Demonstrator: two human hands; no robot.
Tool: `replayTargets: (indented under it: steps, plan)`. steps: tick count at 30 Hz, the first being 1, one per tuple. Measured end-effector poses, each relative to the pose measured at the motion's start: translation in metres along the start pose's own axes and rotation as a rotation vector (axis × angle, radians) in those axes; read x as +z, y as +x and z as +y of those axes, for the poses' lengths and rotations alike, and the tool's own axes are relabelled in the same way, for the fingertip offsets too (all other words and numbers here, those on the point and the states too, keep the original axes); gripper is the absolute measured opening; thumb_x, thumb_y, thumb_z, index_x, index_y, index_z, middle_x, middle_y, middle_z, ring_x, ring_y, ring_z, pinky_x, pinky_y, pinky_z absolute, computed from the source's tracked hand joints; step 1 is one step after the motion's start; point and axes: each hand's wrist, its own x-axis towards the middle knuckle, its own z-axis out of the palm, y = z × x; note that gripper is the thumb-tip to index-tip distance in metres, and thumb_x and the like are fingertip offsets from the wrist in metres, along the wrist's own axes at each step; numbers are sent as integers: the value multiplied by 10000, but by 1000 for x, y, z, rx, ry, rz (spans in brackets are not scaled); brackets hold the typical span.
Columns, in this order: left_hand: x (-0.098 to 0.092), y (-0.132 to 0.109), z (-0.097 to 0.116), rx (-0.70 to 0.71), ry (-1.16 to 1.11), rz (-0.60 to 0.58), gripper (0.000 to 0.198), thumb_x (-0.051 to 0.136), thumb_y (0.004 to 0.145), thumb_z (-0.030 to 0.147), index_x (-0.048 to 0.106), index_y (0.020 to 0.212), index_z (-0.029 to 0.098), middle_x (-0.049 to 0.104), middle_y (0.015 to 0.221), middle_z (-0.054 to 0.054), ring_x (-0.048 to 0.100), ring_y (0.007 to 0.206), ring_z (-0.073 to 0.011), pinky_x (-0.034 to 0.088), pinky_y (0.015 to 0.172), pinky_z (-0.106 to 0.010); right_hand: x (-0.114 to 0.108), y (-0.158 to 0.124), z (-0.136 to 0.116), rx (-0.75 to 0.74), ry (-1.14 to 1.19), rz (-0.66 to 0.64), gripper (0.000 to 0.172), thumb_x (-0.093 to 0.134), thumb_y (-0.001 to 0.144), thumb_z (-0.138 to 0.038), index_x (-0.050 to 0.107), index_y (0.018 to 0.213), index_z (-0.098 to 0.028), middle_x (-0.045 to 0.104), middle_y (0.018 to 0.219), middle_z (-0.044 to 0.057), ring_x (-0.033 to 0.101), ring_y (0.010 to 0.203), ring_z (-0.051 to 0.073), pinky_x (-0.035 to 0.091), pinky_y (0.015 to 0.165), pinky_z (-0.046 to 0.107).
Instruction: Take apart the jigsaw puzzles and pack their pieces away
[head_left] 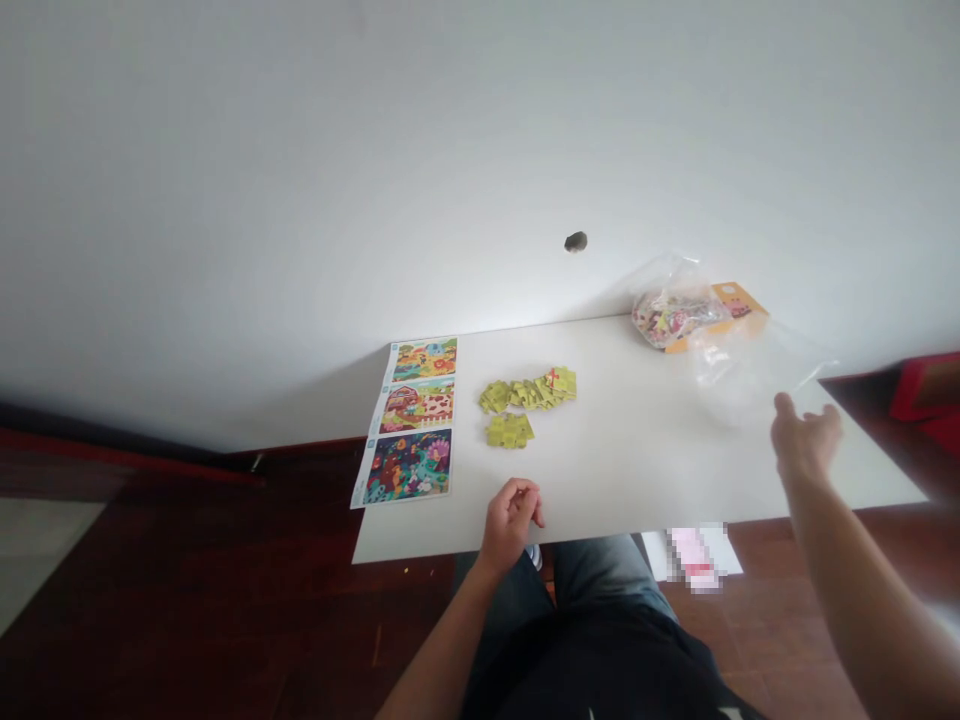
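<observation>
My right hand is over the right side of the table, fingers apart, just in front of a clear plastic bag. No firm hold on that bag shows. Near the table's front edge, my left hand is loosely curled closed, with nothing visible in it. Beyond it lie yellow-green jigsaw puzzle pieces: a long heap with one red-marked piece on top, and a smaller stack closer to me.
A sheet with three colourful pictures lies along the left of the white table. At the back right, another clear bag of puzzle pieces leans by an orange box. The wall borders the back edge.
</observation>
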Motion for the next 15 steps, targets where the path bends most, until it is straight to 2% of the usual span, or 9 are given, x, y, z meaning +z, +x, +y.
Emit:
replayTargets:
  steps: [1, 2, 3, 5, 7, 8, 12, 13, 15]
  plan:
    - [-2, -2, 0, 78, 107, 45, 177, 528, 911, 331, 588, 921, 164, 604, 780, -32, 596, 654, -140, 496, 648, -279, 3, -14, -7, -2, -13, 53, 563, 644, 801, -362, 501, 1257, -62, 535, 1140, 287, 573, 1008, 347, 430, 826, 534]
    - [-5, -3, 1, 160, 212, 87, 156, 529, 907, 303, 603, 913, 166, 614, 826, -51, 602, 729, -156, 493, 693, -287, 7, -31, -16, -38, -21, 102, 563, 647, 789, -338, 498, 1274, -92, 505, 1211, 262, 519, 1114, 355, 390, 923, 555]
    - [-8, -4, 1, 234, 302, 117, 141, 528, 901, 279, 615, 909, 168, 618, 871, -67, 599, 792, -170, 487, 733, -295, 12, -49, -29, -165, 3, 70, 497, 625, 801, -309, 526, 1250, -119, 523, 1215, 221, 485, 1174, 353, 368, 976, 563]
    - [-13, -4, 3, 318, 410, 135, 128, 518, 892, 241, 625, 910, 174, 616, 920, -82, 586, 856, -187, 476, 771, -303, 30, -84, -58, -393, 151, -199, 373, 579, 847, -274, 559, 1205, -170, 572, 1185, 156, 519, 1155, 303, 420, 979, 505]
    - [-16, -3, 4, 324, 442, 117, 127, 507, 887, 214, 627, 911, 179, 616, 902, -78, 578, 839, -186, 470, 762, -298, 55, -112, -90, -475, 261, -489, 348, 520, 901, -274, 552, 1241, -208, 581, 1219, 123, 537, 1153, 257, 432, 1009, 451]
    - [-16, -3, 5, 314, 450, 106, 126, 506, 884, 205, 628, 902, 181, 616, 885, -74, 575, 821, -184, 466, 752, -293, 70, -120, -105, -471, 282, -570, 365, 494, 920, -291, 539, 1275, -218, 561, 1277, 122, 517, 1197, 256, 419, 1033, 448]
    - [-13, -2, 6, 298, 479, 100, 117, 511, 881, 207, 624, 855, 189, 614, 834, -60, 576, 793, -184, 457, 752, -292, 130, -127, -145, -408, 162, -744, 582, 487, 924, -435, 380, 1458, -230, 374, 1510, 135, 382, 1344, 327, 367, 1046, 549]
    - [-13, -2, 7, 292, 479, 106, 116, 511, 885, 213, 620, 850, 191, 614, 829, -58, 581, 798, -186, 458, 758, -292, 141, -125, -150, -405, 143, -773, 622, 501, 915, -455, 354, 1476, -233, 365, 1519, 137, 363, 1356, 340, 355, 1041, 567]
    - [-14, -3, 6, 272, 470, 124, 118, 510, 891, 224, 616, 848, 194, 617, 819, -54, 591, 802, -187, 460, 763, -289, 157, -121, -155, -430, 158, -825, 628, 541, 895, -460, 390, 1460, -233, 450, 1466, 130, 376, 1344, 344, 345, 1041, 561]
